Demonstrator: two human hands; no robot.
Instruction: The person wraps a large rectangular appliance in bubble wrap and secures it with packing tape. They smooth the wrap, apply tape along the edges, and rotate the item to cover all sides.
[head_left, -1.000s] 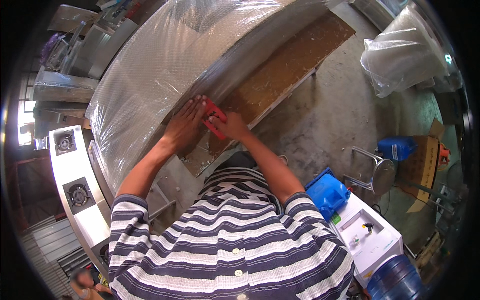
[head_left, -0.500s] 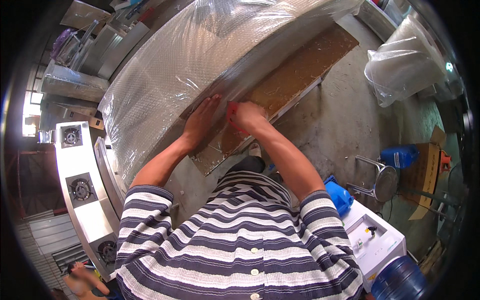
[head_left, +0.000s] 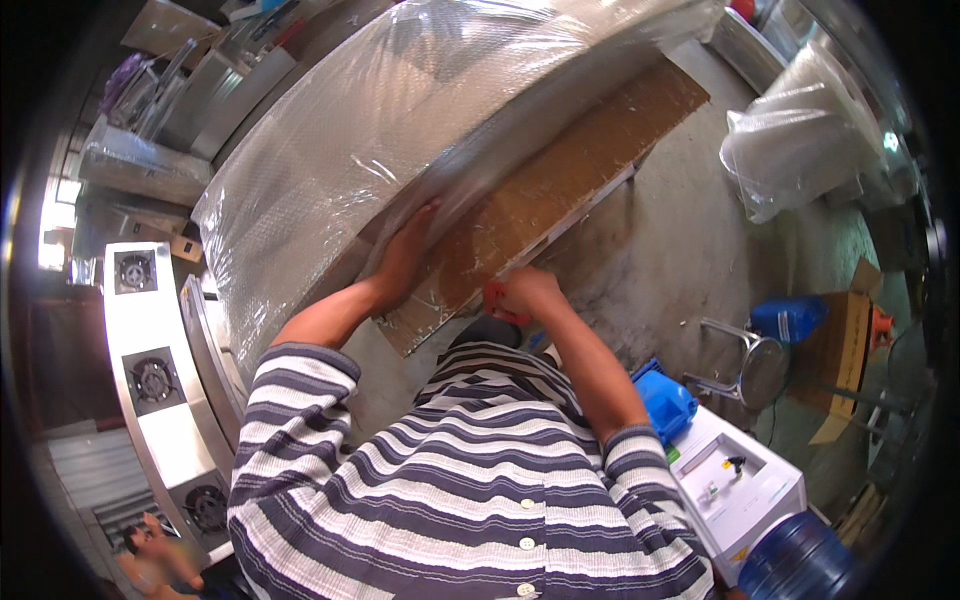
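Observation:
A large sheet of bubble wrap (head_left: 330, 150) drapes over a long, bulky object in front of me. My left hand (head_left: 405, 250) presses against its near side, fingers stretched out and the tips partly covered by the wrap's edge. Below that side runs a brown, scuffed board (head_left: 560, 190), bare along its top. Close to the board's near edge, my right hand (head_left: 535, 290) is closed around a small red object (head_left: 496, 298). Its exact kind is hidden by the fingers.
A white and steel stove (head_left: 150, 330) with several burners stands at left, near another person (head_left: 160, 565). On the right are a clear-wrapped bundle (head_left: 790, 140), a metal stool (head_left: 755, 370), a cardboard box (head_left: 845, 350), a white appliance (head_left: 740, 480) and a blue water bottle (head_left: 800, 560).
My right hand has drawn back toward my body with the red object, off the board's top to its near edge. The left hand stays in about the same place, its fingers now more covered.

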